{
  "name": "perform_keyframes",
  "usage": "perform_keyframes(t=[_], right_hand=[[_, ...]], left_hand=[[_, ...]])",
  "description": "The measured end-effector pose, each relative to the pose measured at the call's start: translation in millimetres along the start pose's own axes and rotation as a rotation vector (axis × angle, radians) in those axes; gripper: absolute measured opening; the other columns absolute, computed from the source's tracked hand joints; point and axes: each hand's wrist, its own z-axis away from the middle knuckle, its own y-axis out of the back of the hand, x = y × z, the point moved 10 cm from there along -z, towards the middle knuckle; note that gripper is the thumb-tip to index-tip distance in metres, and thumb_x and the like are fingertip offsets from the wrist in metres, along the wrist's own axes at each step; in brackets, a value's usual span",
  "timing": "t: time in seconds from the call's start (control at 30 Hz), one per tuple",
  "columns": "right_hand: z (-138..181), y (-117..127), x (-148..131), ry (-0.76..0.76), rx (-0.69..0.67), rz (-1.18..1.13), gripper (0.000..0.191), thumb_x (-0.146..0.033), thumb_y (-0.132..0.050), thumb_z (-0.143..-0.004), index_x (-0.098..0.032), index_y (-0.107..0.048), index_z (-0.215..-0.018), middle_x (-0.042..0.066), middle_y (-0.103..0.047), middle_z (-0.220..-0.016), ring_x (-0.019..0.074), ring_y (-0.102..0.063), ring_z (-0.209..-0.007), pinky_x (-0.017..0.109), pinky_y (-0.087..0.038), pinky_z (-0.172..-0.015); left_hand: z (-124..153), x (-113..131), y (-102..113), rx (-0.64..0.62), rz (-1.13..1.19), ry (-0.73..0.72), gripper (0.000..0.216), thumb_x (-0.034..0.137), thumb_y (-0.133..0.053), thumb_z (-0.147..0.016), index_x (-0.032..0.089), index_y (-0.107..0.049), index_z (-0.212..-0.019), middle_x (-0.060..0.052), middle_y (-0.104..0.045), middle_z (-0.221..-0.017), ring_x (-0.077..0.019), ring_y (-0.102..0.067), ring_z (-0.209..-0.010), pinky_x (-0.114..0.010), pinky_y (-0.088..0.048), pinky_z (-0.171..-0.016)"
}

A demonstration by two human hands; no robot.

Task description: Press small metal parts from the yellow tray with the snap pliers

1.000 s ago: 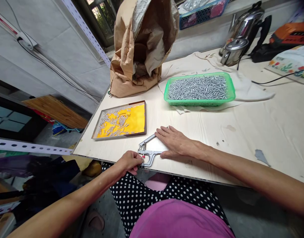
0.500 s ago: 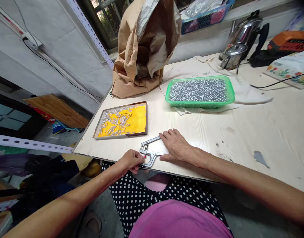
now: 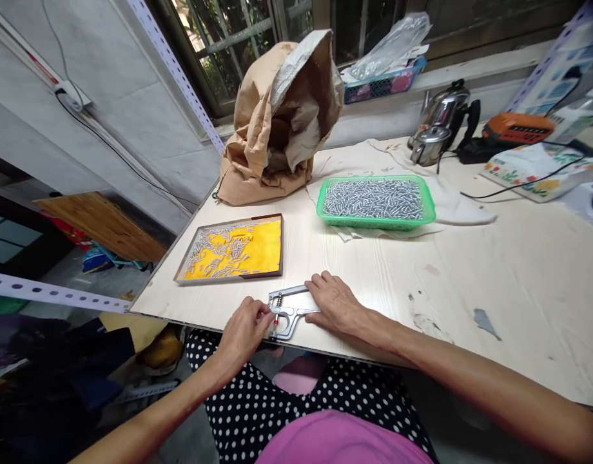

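Note:
A small metal hand press (image 3: 287,309) with a red-tipped pin lies at the near edge of the pale wooden table (image 3: 470,270). My right hand (image 3: 334,304) lies on its handles with the fingers curled over them. My left hand (image 3: 244,330) pinches at the press's jaw, holding something too small to make out. A yellow-lined tray (image 3: 231,249) with several small metal pins sits just beyond the press, to the left.
A green basket (image 3: 375,202) full of metal pins stands further back on a white cloth (image 3: 451,196). A brown paper sack (image 3: 280,122) rises at the back left. A steel kettle (image 3: 436,129), cables and an orange device (image 3: 516,127) occupy the back right.
The view has tilted up and pulled back. My left hand has come up onto the table edge at the press's jaw. My right hand stays on the handles.

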Motion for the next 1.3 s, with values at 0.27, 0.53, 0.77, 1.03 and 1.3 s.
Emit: perform_keyframes(t=[0.27,0.53,0.77,1.03,1.3], right_hand=[[2.2,-2.8,-5.7,-0.017,-0.008,-0.003,0.051,-0.040,-0.079,-0.074,-0.009,-0.060,-0.109,0.013,-0.059,-0.108,0.0288,-0.049,-0.101,0.039,-0.044,-0.083],[9.2,4.8,1.7,-0.091,-0.158,-0.038,0.072,-0.044,-0.082,-0.068,-0.007,-0.054,-0.123,0.016,-0.055,-0.118,0.0304,-0.048,-0.105,0.041,-0.044,-0.089],[17.5,-4.6,-11.4,-0.082,-0.135,-0.003,0.021,-0.024,-0.065,-0.088,-0.009,-0.063,-0.103,0.014,-0.060,-0.105,0.0264,-0.051,-0.101,0.036,-0.043,-0.085],[23.4,-9.9,-11.2,-0.056,-0.040,0.011,0.009,-0.024,-0.057,-0.093,-0.017,-0.061,-0.097,0.008,-0.060,-0.098,0.0227,-0.053,-0.095,0.033,-0.045,-0.080],[32.7,5.9,-18.0,0.085,0.131,-0.033,0.058,-0.035,-0.068,-0.084,-0.016,-0.046,-0.134,0.017,-0.046,-0.134,0.0336,-0.038,-0.123,0.050,-0.036,-0.100]], left_hand=[[-11.4,56.6,-28.4,-0.056,-0.167,-0.359,0.061,0.028,-0.075,-0.075,0.018,-0.051,-0.130,-0.010,-0.049,-0.138,-0.0297,-0.043,-0.125,-0.042,-0.040,-0.105],[-39.8,82.1,-43.6,-0.214,-0.330,-0.520,0.065,0.032,-0.077,-0.075,0.014,-0.050,-0.132,-0.012,-0.058,-0.122,-0.0290,-0.051,-0.110,-0.041,-0.044,-0.097],[-27.4,82.9,-38.8,-0.183,-0.325,-0.504,0.029,0.035,-0.068,-0.086,0.018,-0.063,-0.109,-0.006,-0.062,-0.103,-0.0249,-0.052,-0.099,-0.035,-0.045,-0.083],[-30.9,80.6,-40.6,-0.165,-0.308,-0.516,0.026,0.042,-0.062,-0.089,0.018,-0.066,-0.096,-0.006,-0.063,-0.097,-0.0236,-0.053,-0.096,-0.033,-0.045,-0.079],[-9.5,17.6,15.7,0.123,-0.085,-0.203,0.028,0.038,-0.051,-0.094,0.017,-0.065,-0.107,-0.009,-0.061,-0.110,-0.0232,-0.054,-0.107,-0.033,-0.044,-0.092]])
